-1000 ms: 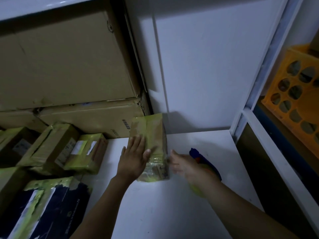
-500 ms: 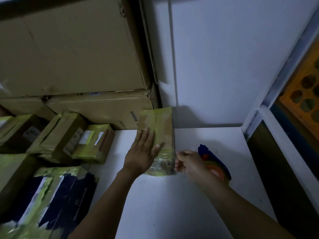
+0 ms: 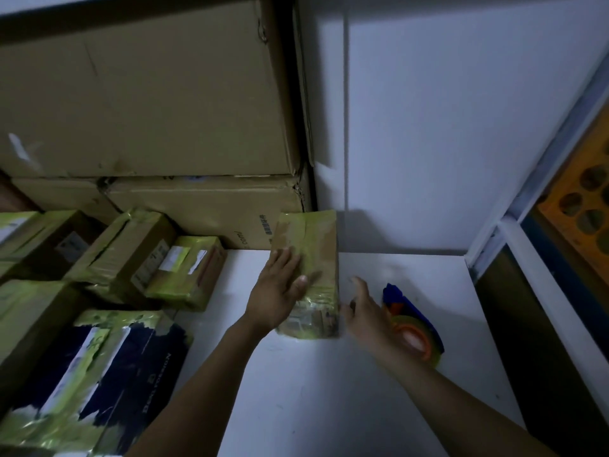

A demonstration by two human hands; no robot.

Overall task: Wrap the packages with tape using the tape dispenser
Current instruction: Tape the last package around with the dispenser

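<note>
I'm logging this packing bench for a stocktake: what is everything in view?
package: 1, brown with yellow-green tape, on table by the big boxes
tape dispenser: 1, blue and orange, on table, partly hidden by right hand
taped packages: at least five, brown or dark with yellow-green tape, left side
big boxes: three visible, brown, stacked at back left
crate: 1, orange, right edge
table: 1, white
wall: white, behind
left hand: 1, flat on package
right hand: 1, blurred, beside package's near right corner
</note>
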